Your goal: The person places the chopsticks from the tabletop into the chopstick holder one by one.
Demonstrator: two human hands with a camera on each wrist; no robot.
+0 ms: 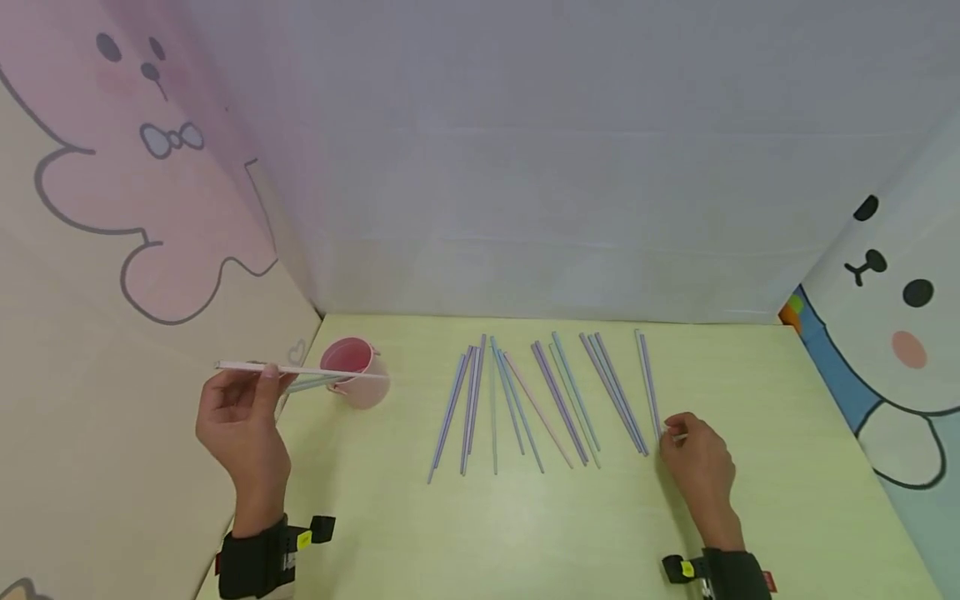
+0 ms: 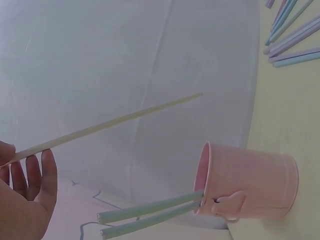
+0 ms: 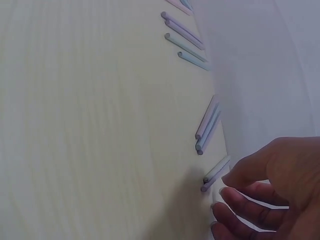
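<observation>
The left grip (image 1: 244, 421) pinches a pale stick (image 2: 110, 124) between thumb and fingertips, holding it up near a pink bucket (image 1: 365, 396) on the tabletop (image 1: 525, 542); the left wrist view shows its far end clear of the bucket, so this one is not yet in. Across the way, the right grip (image 1: 697, 462) bends low at the near end of two sticks (image 1: 649, 379) lying side by side, its thumb and fingers curved close together; whether they pinch anything cannot be told from either view.

The work of filling the bucket appears to be at an early stage. A pair of pale green sticks (image 2: 150, 205) leans out of its mouth, the only ones seen inside. Left to gather, by the look of it, is most of the set: a row of purple, blue, green and pink sticks (image 1: 558, 400), lying flat in loose clusters between the bucket and the right grip. The bucket stands upright toward the back left, before a pale backdrop (image 1: 562, 167).
</observation>
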